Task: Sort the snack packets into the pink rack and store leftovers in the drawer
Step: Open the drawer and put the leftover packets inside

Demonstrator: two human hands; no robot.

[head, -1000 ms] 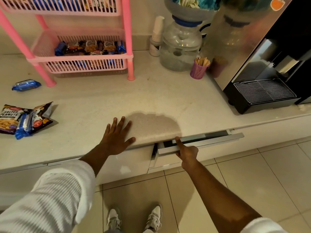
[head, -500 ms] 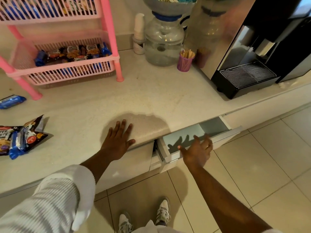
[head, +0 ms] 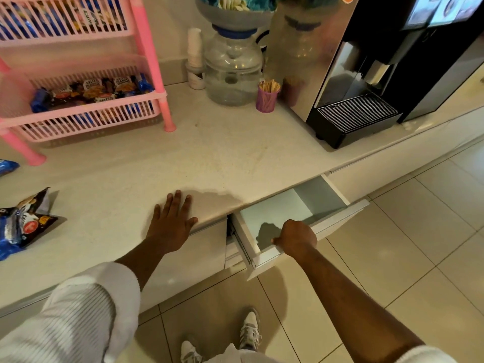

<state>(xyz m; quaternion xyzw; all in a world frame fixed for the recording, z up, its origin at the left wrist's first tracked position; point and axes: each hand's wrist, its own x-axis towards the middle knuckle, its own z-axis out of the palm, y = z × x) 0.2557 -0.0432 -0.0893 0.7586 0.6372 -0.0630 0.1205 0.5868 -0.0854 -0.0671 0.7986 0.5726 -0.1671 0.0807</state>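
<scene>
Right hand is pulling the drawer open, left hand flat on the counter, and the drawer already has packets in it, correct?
Not quite. In the head view the drawer shows only a bare bottom; no packets are visible in it. The rest holds: the right hand grips its front edge and the left hand lies flat on the counter.

Right hand (head: pixel 297 238) gripping open drawer (head: pixel 277 213) front, left hand (head: pixel 171 225) flat on counter (head: pixel 209 158)
</scene>
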